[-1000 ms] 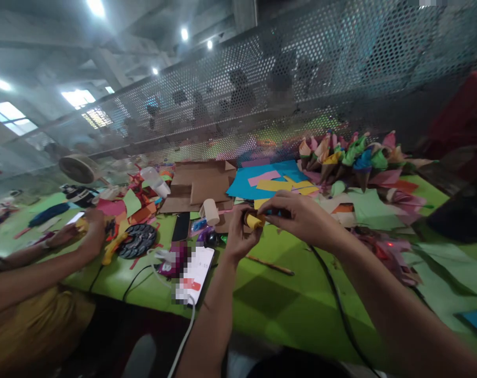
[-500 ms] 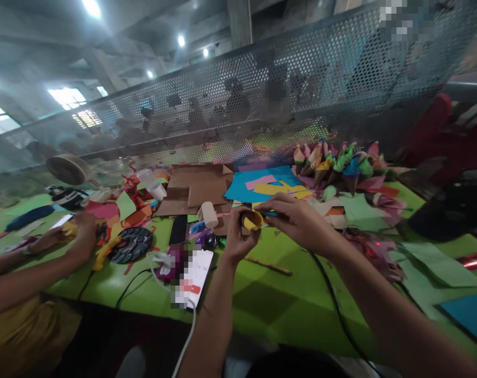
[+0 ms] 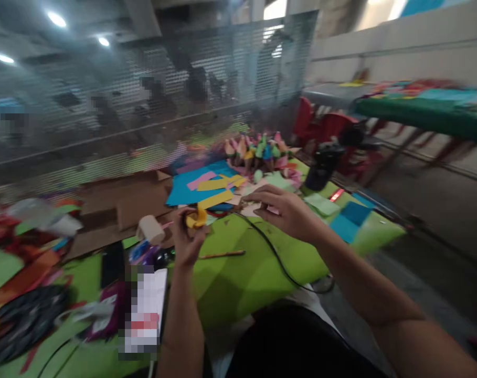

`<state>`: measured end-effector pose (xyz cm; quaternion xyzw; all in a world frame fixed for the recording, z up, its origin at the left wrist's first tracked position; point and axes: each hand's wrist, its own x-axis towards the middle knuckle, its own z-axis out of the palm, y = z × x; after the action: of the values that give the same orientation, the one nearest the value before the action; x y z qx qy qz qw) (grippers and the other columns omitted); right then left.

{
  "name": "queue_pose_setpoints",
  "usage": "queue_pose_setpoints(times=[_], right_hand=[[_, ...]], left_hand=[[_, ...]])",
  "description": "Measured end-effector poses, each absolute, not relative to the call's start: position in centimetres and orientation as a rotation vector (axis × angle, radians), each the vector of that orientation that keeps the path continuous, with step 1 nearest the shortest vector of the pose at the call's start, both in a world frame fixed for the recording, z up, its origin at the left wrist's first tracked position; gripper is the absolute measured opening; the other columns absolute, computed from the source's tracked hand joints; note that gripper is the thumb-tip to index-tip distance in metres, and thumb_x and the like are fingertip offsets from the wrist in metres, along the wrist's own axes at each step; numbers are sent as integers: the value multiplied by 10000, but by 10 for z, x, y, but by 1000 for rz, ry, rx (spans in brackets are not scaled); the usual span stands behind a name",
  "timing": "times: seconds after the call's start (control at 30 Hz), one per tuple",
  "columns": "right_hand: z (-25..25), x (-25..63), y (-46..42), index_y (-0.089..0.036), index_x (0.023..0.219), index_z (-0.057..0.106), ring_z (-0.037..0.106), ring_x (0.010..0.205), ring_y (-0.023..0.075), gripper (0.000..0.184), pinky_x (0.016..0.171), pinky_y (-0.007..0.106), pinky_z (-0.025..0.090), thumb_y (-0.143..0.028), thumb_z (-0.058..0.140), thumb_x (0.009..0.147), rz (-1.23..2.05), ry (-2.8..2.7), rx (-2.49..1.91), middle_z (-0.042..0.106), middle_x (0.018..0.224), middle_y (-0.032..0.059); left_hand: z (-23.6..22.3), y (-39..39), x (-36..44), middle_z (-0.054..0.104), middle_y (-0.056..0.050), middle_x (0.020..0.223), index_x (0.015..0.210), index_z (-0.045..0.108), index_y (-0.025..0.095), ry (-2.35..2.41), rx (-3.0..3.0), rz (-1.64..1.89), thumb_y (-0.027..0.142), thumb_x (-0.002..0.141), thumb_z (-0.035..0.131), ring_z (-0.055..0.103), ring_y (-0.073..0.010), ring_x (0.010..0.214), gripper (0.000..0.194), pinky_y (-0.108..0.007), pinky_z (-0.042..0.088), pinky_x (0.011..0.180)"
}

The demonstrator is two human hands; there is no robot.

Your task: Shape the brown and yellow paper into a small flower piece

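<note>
In my left hand is a small paper cone, brown outside with yellow paper curling out at its opening. The fingers wrap round it and the opening faces up towards me. To the right of the cone, above the table, hovers my right hand, its fingers stretched out and the thumb apart from them. I see nothing held in it, though its fingertips are blurred. Below and between the hands a thin brown stick lies on the green table cover. A black cable runs under the right hand.
Yellow strips and a blue sheet lie beyond the hands. Several finished paper cones stand behind them. A cardboard sheet, a beige roll and a phone are on the left. A perforated screen borders the back.
The view has swung to the right, showing red chairs and another table. My right hand has moved away from the cone's rim. The left hand still holds the cone.
</note>
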<state>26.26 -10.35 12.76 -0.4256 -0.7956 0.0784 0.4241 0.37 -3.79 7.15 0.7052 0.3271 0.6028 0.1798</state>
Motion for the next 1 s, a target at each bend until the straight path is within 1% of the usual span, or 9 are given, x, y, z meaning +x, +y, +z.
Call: queue_pose_setpoints(times=[0.13,0.2,0.3,0.5,0.63,0.73,0.83,0.9,1.0], right_hand=[[110,331,-147,-214,1098,716,666,886,198,254,767,302,521,-317,562,925,44,-1727,-1442,716,1045,90],[97,360,-166,-211,1009,732,647,751,184,238,684,293,501,-339,562,902,6,-1594,-1627,730,910,68],[75,387,-175,-217,917,745,648,756,197,214,681,291,478,-351,592,851,56,-1562,-1850,744,880,63],[43,374,-132,-199,873,742,650,774,220,313,606,275,404,-469,587,836,300,-1473,-2271,752,887,83],[34,355,-109,-190,862,696,628,750,221,362,563,269,341,-529,674,737,291,-1460,-2383,729,847,90],[30,357,-103,-197,724,644,590,683,203,252,539,273,303,-444,685,698,314,-1351,-2384,669,693,58],[31,364,-103,-190,674,603,542,588,169,193,515,269,322,-368,674,655,545,-1125,-2088,602,583,29],[35,365,-103,-180,749,607,506,529,141,223,493,262,345,-351,668,619,691,-1018,-1896,587,573,10],[44,358,-103,-179,947,601,459,491,99,438,460,231,339,-316,699,542,808,-930,-1606,576,624,-33]], left_hand=[[69,-33,7,535,-13,1025,1042,575,268,903,1923,1681,176,718,680,556,-170,959,353,-309,470,869],[69,-35,9,530,-11,1035,1049,571,265,886,1923,1656,176,714,681,556,-162,956,363,-296,470,865],[71,-40,12,536,-15,1038,1054,567,261,884,1921,1639,193,710,690,557,-165,954,372,-290,474,848],[74,-43,13,557,-15,997,1043,553,248,873,1909,1608,225,720,699,567,-160,900,355,-289,471,813],[76,-43,11,567,-11,958,1026,528,232,847,1980,1578,236,740,675,573,-153,867,322,-298,480,793],[75,-44,11,566,-12,960,1035,520,233,835,2030,1590,223,761,650,580,-150,870,304,-298,487,792],[75,-45,11,569,-13,968,1052,523,237,848,2035,1584,199,763,643,588,-150,877,316,-292,488,801],[76,-47,12,572,-14,967,1051,525,237,855,2033,1572,184,761,643,587,-149,867,318,-286,487,787],[77,-48,13,568,-19,968,1036,524,236,836,2021,1549,179,755,644,584,-147,849,310,-278,489,763]])
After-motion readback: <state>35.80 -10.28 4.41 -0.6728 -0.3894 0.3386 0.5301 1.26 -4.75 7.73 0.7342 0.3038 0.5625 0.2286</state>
